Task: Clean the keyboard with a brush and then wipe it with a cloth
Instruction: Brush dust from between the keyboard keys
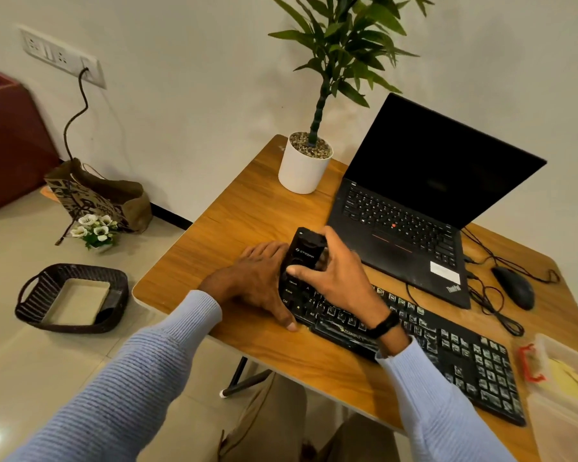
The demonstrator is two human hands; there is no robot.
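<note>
A black keyboard [447,348] lies slantwise across the wooden table [234,228], its keys dusty white. My right hand [337,278] grips a black brush tool [306,253] and holds it upright over the keyboard's left end. My left hand [257,281] rests flat at the keyboard's left edge, thumb on its front corner. A yellow cloth [571,381] lies in a clear plastic box [568,425] at the right edge of the view.
An open black laptop [414,208] stands behind the keyboard, a white potted plant [302,168] to its left, a black mouse [514,288] with tangled cable to its right. On the floor: a dark woven basket [37,295], paper bag [94,198], flowers [95,230].
</note>
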